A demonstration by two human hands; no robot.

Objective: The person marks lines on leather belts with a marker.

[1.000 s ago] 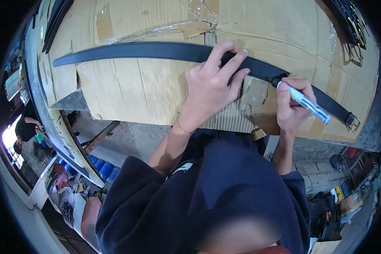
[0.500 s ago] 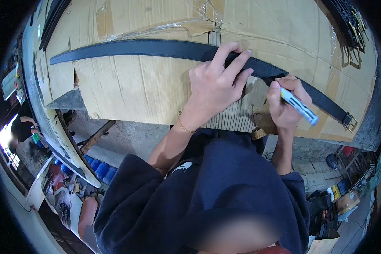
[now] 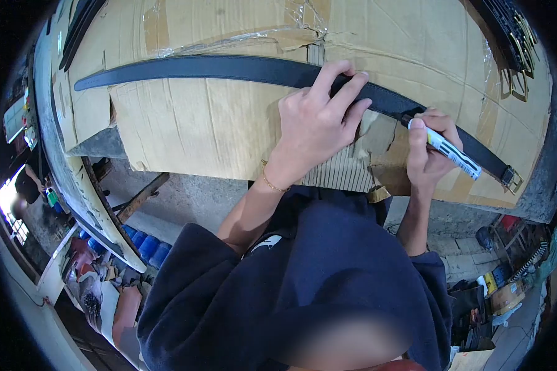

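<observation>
A dark leather belt (image 3: 229,68) lies in a long curve across the cardboard, its gold buckle (image 3: 512,179) at the right end. My left hand (image 3: 322,111) grips the belt right of its middle, fingers bent over the far edge and thumb at the near edge. A paint marker (image 3: 453,152) with a white and blue barrel is held in my right hand (image 3: 433,148) like a pen. Its dark tip end points at the belt's near edge, between my left hand and the buckle; whether the tip touches is hard to see.
Flattened cardboard (image 3: 185,123) covers the table, taped and torn at the front edge. More belts with gold buckles (image 3: 513,43) are stacked at the far right, and dark straps (image 3: 80,31) lie at the far left. Blue containers (image 3: 148,247) stand on the floor; another person (image 3: 30,185) is at far left.
My right hand has slid along the belt toward the buckle, carrying the marker right and slightly down. My left hand stays nearly in place on the belt.
</observation>
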